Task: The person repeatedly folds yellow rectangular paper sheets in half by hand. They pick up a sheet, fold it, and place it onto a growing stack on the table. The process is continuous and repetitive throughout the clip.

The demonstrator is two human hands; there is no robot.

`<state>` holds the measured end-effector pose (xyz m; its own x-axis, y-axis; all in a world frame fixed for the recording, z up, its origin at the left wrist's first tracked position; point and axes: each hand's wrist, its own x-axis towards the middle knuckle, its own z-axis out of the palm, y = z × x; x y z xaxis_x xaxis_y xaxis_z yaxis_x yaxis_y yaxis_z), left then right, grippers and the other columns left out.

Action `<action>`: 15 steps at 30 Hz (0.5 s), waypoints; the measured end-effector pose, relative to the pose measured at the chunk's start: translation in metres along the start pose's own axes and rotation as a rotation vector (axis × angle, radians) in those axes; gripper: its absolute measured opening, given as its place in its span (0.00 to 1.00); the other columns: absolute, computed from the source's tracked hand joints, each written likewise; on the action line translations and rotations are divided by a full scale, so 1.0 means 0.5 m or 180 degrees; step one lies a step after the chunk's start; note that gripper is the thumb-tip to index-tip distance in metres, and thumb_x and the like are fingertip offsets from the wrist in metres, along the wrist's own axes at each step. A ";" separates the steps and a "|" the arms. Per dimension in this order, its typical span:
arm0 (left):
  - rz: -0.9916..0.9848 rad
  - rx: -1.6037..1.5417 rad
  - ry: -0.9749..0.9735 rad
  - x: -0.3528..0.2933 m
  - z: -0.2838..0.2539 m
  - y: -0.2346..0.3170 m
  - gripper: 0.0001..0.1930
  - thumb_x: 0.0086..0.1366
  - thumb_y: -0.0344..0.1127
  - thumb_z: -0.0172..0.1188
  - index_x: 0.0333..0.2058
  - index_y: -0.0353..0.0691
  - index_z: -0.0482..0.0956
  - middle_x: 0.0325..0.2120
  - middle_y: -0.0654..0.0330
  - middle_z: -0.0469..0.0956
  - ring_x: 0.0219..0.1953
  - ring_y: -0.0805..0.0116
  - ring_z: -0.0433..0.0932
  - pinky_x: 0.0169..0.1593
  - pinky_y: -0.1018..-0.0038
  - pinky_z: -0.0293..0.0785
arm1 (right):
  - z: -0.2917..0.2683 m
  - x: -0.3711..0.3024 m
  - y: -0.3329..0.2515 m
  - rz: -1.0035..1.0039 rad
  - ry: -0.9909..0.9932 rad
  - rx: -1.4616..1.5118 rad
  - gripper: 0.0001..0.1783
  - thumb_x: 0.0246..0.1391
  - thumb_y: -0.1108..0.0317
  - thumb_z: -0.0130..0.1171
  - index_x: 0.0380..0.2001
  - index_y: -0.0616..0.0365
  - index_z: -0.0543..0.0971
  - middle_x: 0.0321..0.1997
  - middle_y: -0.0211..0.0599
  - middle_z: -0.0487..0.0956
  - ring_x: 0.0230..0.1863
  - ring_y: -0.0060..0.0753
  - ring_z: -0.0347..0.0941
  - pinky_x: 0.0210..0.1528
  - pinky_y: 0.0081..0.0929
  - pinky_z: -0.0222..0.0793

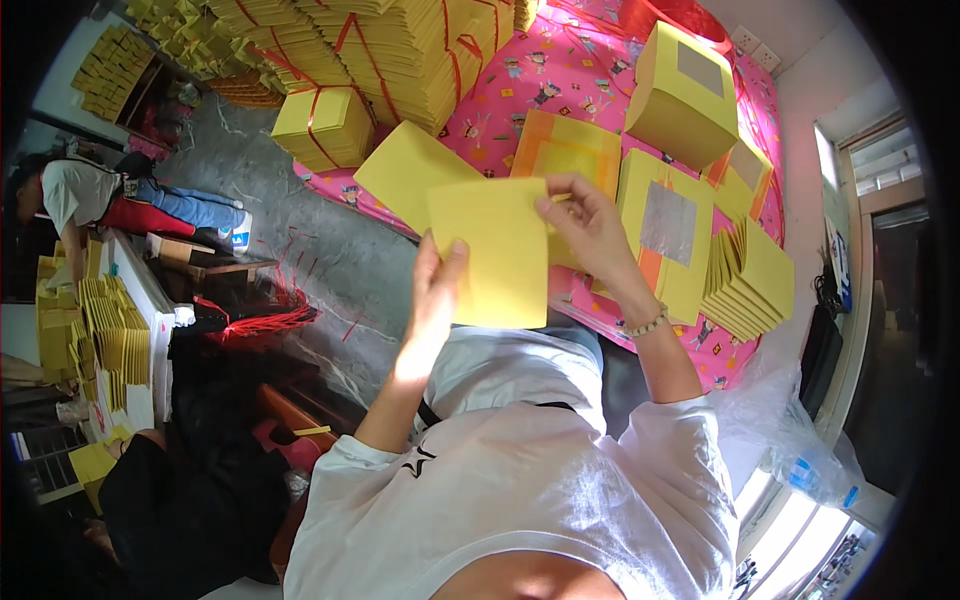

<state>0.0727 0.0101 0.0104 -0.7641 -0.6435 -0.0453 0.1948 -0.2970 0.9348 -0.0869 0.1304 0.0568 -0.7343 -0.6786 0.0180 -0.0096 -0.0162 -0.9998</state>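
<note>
Left hand: the left hand (pixel 437 290) rises from the lower middle, its fingers closed on the lower left edge of a yellow paper sheet (pixel 492 252), thumb pressed against the face.
Right hand: the right hand (pixel 590 225) pinches the sheet's upper right corner, fingertips (pixel 548 205) together on the edge; a bead bracelet (pixel 646 325) circles the wrist.
Sheet: held upright between both hands above the lap, its lower edge just over the white shirt (pixel 520 460).
Second sheet: another yellow sheet (pixel 410 172) tilts behind the first, touching it; I cannot tell which hand bears it.
Right of the hands: 1 fanned stack of folded yellow papers (pixel 748 280) stands on the pink patterned cloth (pixel 560 75), near a yellow square with a silver patch (pixel 668 225).
Open room: the bare grey floor (pixel 300 220) lies to the left of the hands.
Far edge: 1 tied yellow bundle (pixel 322 125) sits at the cloth's edge, and tall bundled stacks (pixel 400 50) rise behind it.
Far left: another person (pixel 110 195) bends beside a table with yellow stacks (pixel 105 325).
</note>
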 end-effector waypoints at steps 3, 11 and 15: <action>-0.0267 -0.0544 0.0200 0.026 -0.051 0.030 0.19 0.71 0.38 0.51 0.55 0.33 0.67 0.47 0.58 0.76 0.48 0.70 0.76 0.52 0.73 0.71 | -0.022 -0.018 -0.046 -0.1027 -0.0237 0.0350 0.20 0.64 0.60 0.50 0.20 0.59 0.77 0.19 0.24 0.72 0.23 0.19 0.66 0.40 0.26 0.68; -0.0422 -0.0935 0.0900 0.137 -0.152 0.067 0.18 0.72 0.34 0.41 0.57 0.34 0.64 0.53 0.55 0.72 0.55 0.63 0.73 0.59 0.63 0.69 | 0.001 -0.130 -0.285 -0.2903 -0.3074 0.2767 0.28 0.62 0.58 0.45 0.09 0.57 0.72 0.14 0.33 0.71 0.15 0.29 0.67 0.32 0.41 0.73; -0.0535 -0.1006 0.0701 0.164 -0.165 0.043 0.18 0.71 0.33 0.40 0.57 0.36 0.64 0.53 0.56 0.72 0.55 0.64 0.73 0.57 0.64 0.71 | 0.022 -0.174 -0.337 -0.2101 -0.2995 0.3410 0.35 0.68 0.57 0.40 0.04 0.54 0.66 0.10 0.31 0.65 0.12 0.28 0.67 0.39 0.50 0.79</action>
<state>0.0651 -0.1072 -0.0022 -0.6583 -0.6928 -0.2944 0.2839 -0.5907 0.7553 -0.0141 0.1840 0.2237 -0.1214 -0.5312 0.8385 0.6217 -0.6992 -0.3530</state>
